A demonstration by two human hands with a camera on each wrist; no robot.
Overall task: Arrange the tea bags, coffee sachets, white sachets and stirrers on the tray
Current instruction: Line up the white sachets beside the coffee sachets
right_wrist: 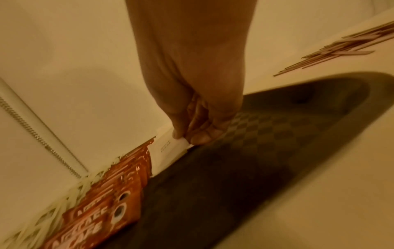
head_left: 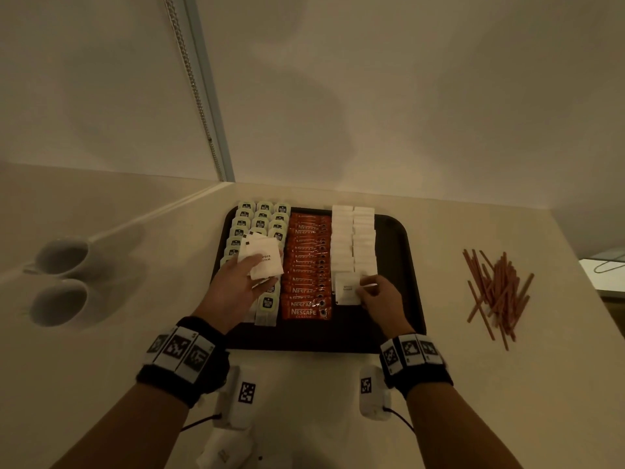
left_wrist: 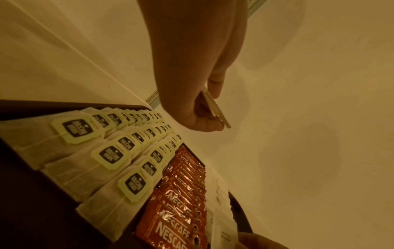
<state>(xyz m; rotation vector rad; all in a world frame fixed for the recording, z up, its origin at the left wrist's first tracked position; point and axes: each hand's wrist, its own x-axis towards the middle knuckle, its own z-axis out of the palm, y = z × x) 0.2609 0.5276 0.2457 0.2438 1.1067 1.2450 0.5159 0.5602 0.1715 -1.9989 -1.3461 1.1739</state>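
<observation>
My right hand [head_left: 378,296] pinches one white paper sachet [head_left: 348,288] at the white rows' near end, apparently touching the dark tray [head_left: 411,265]; left hand [head_left: 236,286] grips spare sachets [head_left: 262,258] (stirrers untouched).

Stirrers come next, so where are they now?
In the head view the stirrers lie in a loose pile on the counter, right of the tray.

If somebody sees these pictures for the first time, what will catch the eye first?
The dark tray at the centre, filled with tidy rows: tea bags on the left, orange coffee sachets in the middle, white sachets to the right. Above it, the left hand holds a stack of white sachets while the right hand lays one down. Brown stirrers lie piled on the counter, right of the tray.
</observation>
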